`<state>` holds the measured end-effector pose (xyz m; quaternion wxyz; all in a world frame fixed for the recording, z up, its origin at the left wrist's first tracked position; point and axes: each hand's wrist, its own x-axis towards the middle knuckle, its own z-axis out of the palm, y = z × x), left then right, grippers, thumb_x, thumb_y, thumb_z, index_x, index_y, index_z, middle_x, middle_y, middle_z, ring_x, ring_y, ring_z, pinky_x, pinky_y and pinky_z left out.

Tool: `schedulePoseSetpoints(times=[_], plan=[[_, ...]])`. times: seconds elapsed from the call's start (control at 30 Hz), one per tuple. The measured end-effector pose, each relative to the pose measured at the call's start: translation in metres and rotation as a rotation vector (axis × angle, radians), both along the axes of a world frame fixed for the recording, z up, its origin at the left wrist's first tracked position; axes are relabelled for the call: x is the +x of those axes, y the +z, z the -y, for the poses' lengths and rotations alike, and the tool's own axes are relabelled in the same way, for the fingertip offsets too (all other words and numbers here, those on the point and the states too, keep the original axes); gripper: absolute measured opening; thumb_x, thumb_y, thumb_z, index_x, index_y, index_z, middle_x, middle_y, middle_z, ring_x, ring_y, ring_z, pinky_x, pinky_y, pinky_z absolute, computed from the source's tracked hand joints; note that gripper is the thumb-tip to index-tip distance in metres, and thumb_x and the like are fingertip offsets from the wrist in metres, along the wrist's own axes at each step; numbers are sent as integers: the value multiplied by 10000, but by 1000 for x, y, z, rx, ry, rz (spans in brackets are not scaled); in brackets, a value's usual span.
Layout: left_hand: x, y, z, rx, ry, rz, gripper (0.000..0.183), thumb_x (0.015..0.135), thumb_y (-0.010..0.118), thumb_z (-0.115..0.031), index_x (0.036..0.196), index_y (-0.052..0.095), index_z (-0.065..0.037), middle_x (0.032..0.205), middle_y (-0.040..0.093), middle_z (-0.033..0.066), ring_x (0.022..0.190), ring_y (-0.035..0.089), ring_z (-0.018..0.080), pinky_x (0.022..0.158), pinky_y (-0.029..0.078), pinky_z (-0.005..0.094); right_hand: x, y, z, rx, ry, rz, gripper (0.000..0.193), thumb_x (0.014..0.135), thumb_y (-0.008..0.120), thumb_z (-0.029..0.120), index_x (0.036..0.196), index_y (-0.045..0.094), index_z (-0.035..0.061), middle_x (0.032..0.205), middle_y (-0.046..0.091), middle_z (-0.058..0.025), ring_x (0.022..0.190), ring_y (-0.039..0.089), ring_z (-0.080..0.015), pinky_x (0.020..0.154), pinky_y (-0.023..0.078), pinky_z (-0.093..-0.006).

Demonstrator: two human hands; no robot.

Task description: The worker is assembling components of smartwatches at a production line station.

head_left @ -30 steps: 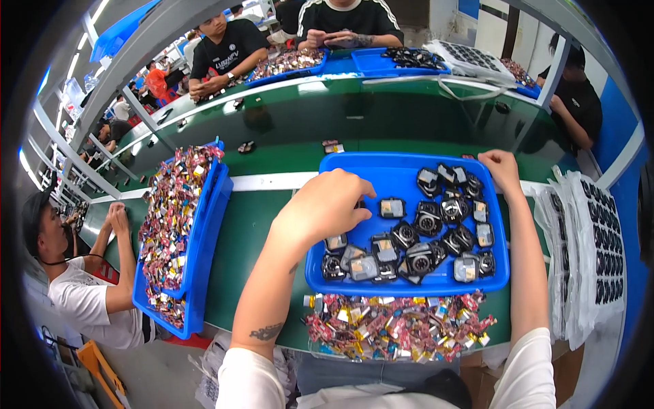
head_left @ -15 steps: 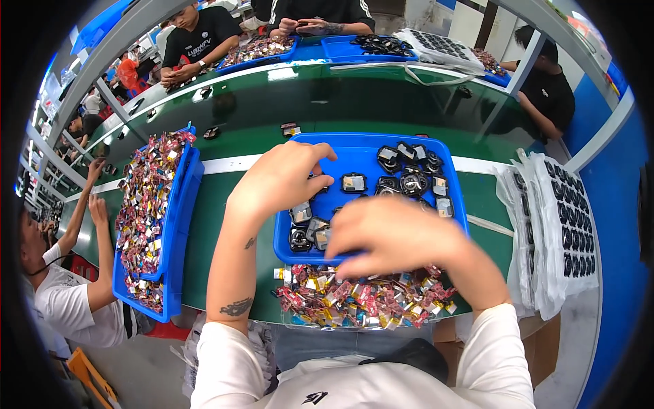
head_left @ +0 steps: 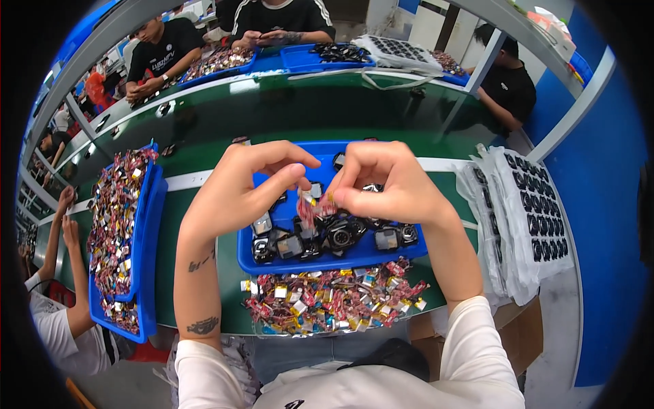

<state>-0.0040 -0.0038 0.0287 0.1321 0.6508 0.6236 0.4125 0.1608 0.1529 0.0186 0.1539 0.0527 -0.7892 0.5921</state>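
My right hand [head_left: 392,184] pinches a small wired battery [head_left: 330,198], with a yellow bit showing at the fingertips. Pink-red wires [head_left: 313,213] hang between my hands; I cannot tell whether all belong to that piece. Close by on the left is my left hand [head_left: 252,184], its thumb and forefinger apart and the other fingers partly hidden. Both hands are above a blue tray [head_left: 327,264] of black round-faced device housings [head_left: 342,234], some showing grey-silver blocks. In front of the tray, nearer me, lies a heap of small silver and yellow batteries with pink-red wires [head_left: 334,300].
At left, a blue bin [head_left: 151,225] brims with more wired batteries. On the right stand white trays of black parts [head_left: 535,204] in plastic wrap. A green worktop [head_left: 286,102] stretches across, under a grey metal frame [head_left: 579,102]. Several people work around it.
My right hand has risen from the near edge of the tray and now pinches a wired battery beside my left hand. The whole view has shifted somewhat.
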Motion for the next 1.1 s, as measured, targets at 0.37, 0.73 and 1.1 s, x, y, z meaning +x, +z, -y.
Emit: schedulePoseSetpoints(times=[0.37, 0.73, 1.1], plan=[[18, 3, -10, 391, 36, -52, 223, 740, 708, -34, 962, 692, -34, 957, 683, 118, 910, 652, 212, 790, 500, 311, 5, 4, -10, -187, -182, -136, 136, 829, 665, 73, 798, 543, 19, 812, 660, -95, 690, 626, -93, 610, 524, -219], [12, -5, -5, 152, 6, 375, 96, 786, 709, -52, 855, 703, 15, 849, 680, 87, 768, 638, 123, 687, 505, 249, 12, 12, -15, 270, -25, -20, 84, 750, 707, 75, 765, 643, 22, 805, 669, -38, 671, 557, -68, 570, 429, -214], [21, -3, -4, 260, 119, 134, 82, 765, 714, -33, 832, 695, 10, 784, 682, 88, 714, 634, 132, 660, 494, 255, 12, 15, -10, 292, -180, 64, 276, 641, 848, 176, 802, 661, 55, 759, 651, -22, 714, 612, -110, 608, 449, -232]])
